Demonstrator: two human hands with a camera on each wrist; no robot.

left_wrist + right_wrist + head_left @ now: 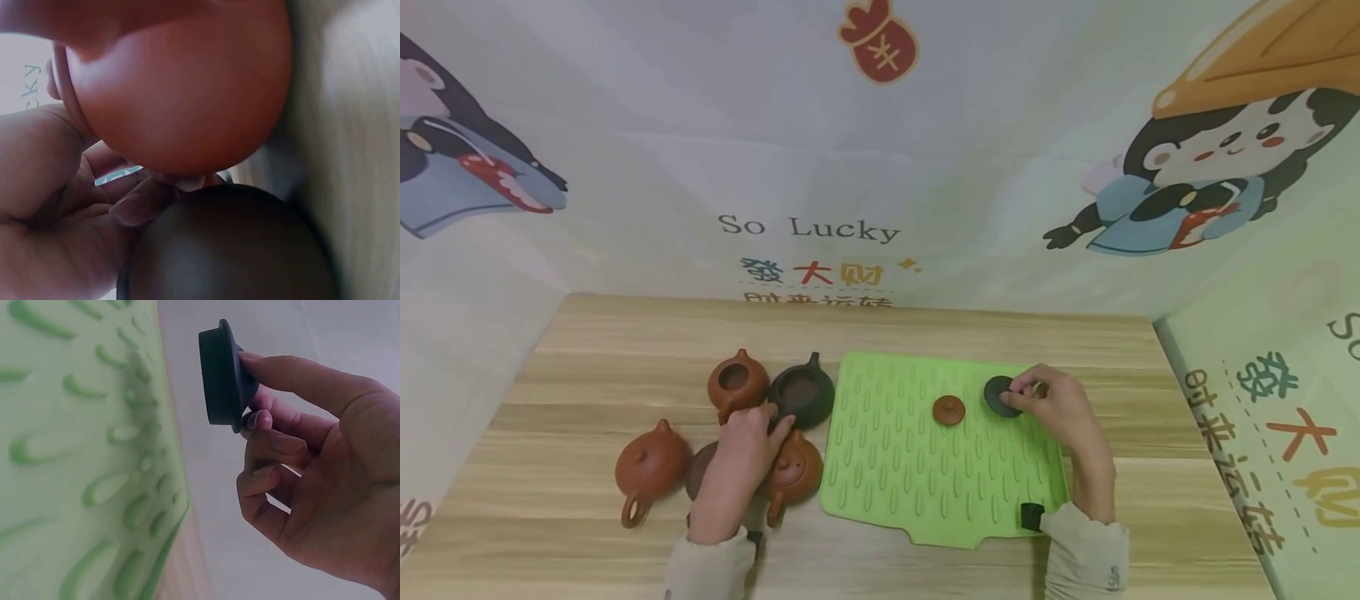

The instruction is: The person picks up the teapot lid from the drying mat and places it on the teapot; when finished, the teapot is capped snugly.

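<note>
My left hand [741, 454] reaches in among the teapots, its thumb and fingers at the near side of a lidless black teapot [802, 398], where they hold it; its handle is hidden. In the left wrist view an orange-brown lidded teapot [187, 94] and a dark brown teapot [231, 250] stand on either side of the curled fingers. With thumb and fingertips my right hand [1063, 408] pinches a black teapot lid [219, 375] by its knob, on edge in the right wrist view. It is over a green ridged mat [887, 467], beside a reddish-brown lid [949, 410].
A lidless reddish-brown teapot [737, 385] stands behind the left hand. Another reddish teapot [655, 461], with its lid on, sits at the far left. All stand on a wood-grain table [512, 483] with printed cloth walls [820, 167] around it.
</note>
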